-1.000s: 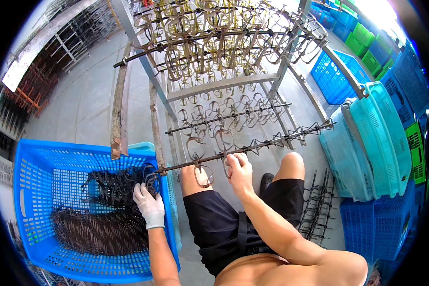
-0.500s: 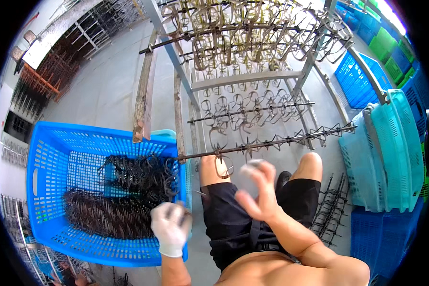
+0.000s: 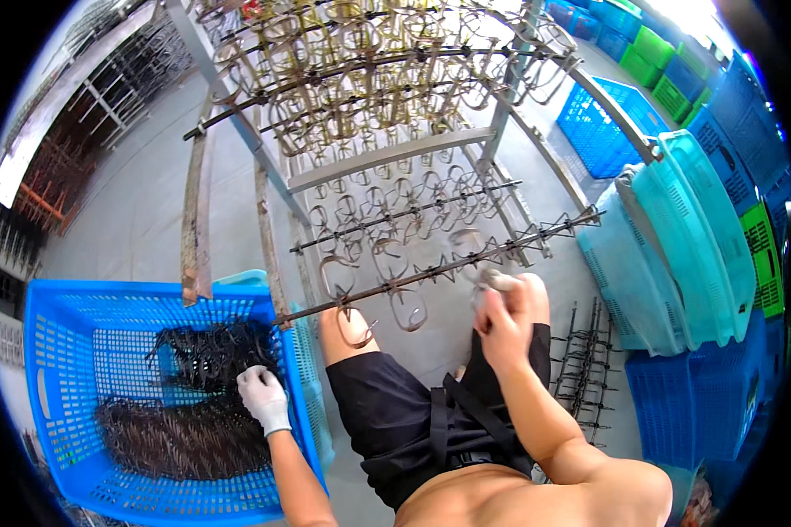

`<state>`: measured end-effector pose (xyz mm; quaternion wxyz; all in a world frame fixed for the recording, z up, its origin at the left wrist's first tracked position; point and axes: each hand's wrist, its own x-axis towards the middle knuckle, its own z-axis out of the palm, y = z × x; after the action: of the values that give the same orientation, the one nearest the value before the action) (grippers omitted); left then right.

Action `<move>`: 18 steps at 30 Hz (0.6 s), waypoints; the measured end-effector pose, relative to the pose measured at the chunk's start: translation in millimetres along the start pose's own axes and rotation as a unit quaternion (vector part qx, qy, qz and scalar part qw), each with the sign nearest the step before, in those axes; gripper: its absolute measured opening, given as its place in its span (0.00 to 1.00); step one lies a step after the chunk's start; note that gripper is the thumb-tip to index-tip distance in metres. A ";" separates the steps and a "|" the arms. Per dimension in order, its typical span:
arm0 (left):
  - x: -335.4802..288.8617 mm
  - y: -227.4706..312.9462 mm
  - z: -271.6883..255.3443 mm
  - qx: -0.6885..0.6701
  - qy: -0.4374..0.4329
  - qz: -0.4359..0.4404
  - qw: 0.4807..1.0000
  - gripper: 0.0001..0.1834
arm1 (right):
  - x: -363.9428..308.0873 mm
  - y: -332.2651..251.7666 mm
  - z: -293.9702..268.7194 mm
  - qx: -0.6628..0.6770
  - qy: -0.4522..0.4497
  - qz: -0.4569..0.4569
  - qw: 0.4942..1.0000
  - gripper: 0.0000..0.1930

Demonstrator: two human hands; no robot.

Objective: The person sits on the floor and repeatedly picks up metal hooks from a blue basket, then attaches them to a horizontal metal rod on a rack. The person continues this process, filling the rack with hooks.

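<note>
My left hand [image 3: 264, 400], in a white glove, reaches into the blue crate [image 3: 61, 294]. Its fingers curl at the edge of a heap of dark, thin curved metal pieces [image 3: 185, 435]; what they grip is hidden. At the near hooked rod [image 3: 431, 274], toward its right half, my right hand [image 3: 504, 321] has its fingers drawn together. Pale covers show on its fingertips, slightly blurred, and I cannot make out what they pinch. Open metal loops [image 3: 406, 307] hang from the left part of this rod. A blurred loop [image 3: 466, 239] shows just beyond it, near the right fingertips.
A metal rack [image 3: 387, 160] ahead carries several rods hung with loops. Wooden bars [image 3: 195, 220] jut toward me at its left. Stacked teal crates [image 3: 668, 255] and blue crates [image 3: 694, 400] stand at the right. Bare hooked rods [image 3: 584, 373] lie on the floor beside my leg.
My left hand has moved from the crate's right side onto the heap inside. My right hand, spread before, has come to the rod and closed. The whole view has shifted.
</note>
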<state>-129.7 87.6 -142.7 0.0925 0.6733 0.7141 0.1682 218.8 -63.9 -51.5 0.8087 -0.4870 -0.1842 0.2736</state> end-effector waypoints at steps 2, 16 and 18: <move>2.3 6.9 -2.3 -0.041 0.041 0.015 0.998 0.12 | 10.3 23.2 -0.5 -0.012 0.031 0.057 0.998 0.05; -31.9 7.9 -3.5 -0.299 -0.033 0.011 0.954 0.17 | 16.3 13.1 23.4 -0.145 0.057 0.097 0.983 0.07; -37.1 10.8 -0.4 -0.311 -0.031 -0.018 0.950 0.14 | 20.0 15.8 26.9 -0.167 0.064 0.093 0.980 0.08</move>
<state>-116.9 51.1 -141.9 0.3229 0.6030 0.6349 0.3591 215.1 -27.1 -52.6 0.6973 -0.6466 -0.1291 0.2810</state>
